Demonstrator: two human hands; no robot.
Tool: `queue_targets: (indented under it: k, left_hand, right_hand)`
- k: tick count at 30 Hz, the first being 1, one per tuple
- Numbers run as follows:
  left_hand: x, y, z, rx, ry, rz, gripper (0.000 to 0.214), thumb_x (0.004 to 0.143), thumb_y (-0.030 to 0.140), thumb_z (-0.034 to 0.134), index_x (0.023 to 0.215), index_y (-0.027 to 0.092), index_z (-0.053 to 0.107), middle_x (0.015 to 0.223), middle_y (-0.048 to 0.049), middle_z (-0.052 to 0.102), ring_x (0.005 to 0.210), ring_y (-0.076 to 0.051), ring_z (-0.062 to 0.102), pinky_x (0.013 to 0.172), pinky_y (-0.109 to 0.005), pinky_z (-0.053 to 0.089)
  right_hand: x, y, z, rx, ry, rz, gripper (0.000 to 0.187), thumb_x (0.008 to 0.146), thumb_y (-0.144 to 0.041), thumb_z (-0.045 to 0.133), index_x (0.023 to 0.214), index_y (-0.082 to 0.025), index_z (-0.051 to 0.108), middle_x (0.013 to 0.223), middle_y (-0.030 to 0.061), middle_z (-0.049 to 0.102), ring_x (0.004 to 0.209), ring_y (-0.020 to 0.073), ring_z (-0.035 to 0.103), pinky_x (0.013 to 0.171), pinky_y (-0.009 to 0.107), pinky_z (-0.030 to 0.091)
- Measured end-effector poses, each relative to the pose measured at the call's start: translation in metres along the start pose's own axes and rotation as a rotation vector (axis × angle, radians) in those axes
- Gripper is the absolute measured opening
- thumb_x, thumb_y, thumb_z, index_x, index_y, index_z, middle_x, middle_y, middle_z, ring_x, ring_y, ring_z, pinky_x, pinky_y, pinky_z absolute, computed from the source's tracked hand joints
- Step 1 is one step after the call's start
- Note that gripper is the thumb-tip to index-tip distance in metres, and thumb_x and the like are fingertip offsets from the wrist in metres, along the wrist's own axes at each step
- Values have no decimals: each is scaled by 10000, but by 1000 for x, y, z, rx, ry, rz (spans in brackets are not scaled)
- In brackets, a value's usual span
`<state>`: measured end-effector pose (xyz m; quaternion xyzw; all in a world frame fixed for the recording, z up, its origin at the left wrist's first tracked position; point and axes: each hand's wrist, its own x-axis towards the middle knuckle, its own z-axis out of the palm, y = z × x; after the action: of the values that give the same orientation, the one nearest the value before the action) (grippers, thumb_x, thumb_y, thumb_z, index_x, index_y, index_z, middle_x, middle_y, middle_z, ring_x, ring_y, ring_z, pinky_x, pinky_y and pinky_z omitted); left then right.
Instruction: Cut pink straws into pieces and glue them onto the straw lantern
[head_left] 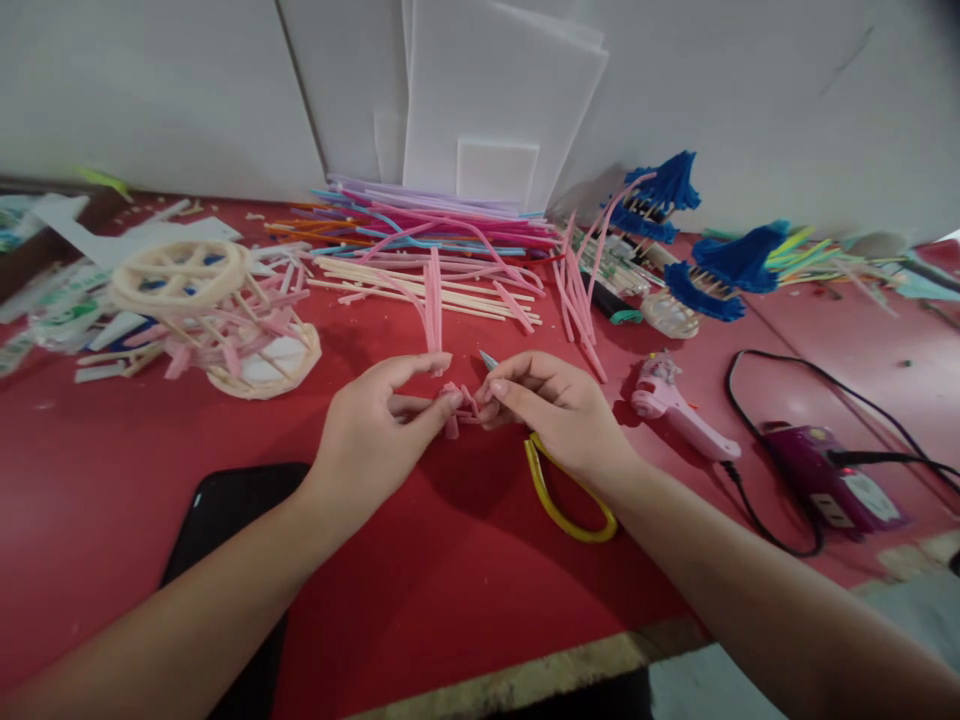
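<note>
A small bent pink pipe-cleaner piece is between my two hands, above the red table. My left hand pinches its left side between thumb and fingers. At its right end, the closed fingertips of my right hand grip it. Scissors with a yellow handle are under my right hand; their pointed tip sticks out past the fingers. I cannot tell whether that hand also bears on the scissors. Just beyond my left fingertips stand long pink pipe cleaners.
Piles of coloured pipe cleaners and wooden sticks lie at the back. A round stick frame stands left, above a black phone. On the right are a pink glue gun, a purple power strip and blue-roofed models.
</note>
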<state>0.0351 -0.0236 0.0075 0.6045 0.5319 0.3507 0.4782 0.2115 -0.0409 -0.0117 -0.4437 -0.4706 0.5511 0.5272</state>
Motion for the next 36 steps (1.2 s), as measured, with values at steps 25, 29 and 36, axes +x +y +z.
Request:
queue_targets:
  k: [25, 29, 36]
  left_hand:
    - [0, -2, 4, -573, -197, -139, 204, 741, 349, 763, 880, 201, 786, 884, -68, 788, 841, -184, 723, 679, -227, 578]
    - [0, -2, 4, -582, -200, -135, 175, 733, 340, 772, 853, 212, 790, 865, -55, 791, 802, -160, 722, 676, -205, 572]
    - [-2, -1, 2, -566, -220, -141, 212, 721, 362, 776, 861, 203, 789, 901, -72, 789, 779, -173, 718, 674, -243, 585]
  right_hand:
    - [-15, -10, 11, -235, 89, -235, 24, 830, -230, 653, 822, -208, 661, 844, 1, 636, 701, 103, 614, 650, 252, 545]
    - [-15, -10, 10, -292, 101, -272, 50, 823, -250, 657, 800, -206, 662, 821, 9, 594, 734, 119, 599, 654, 262, 538]
    - [-14, -8, 8, -232, 50, -229, 141, 817, -338, 671, 791, -203, 636, 779, -3, 578, 664, 108, 579, 636, 268, 523]
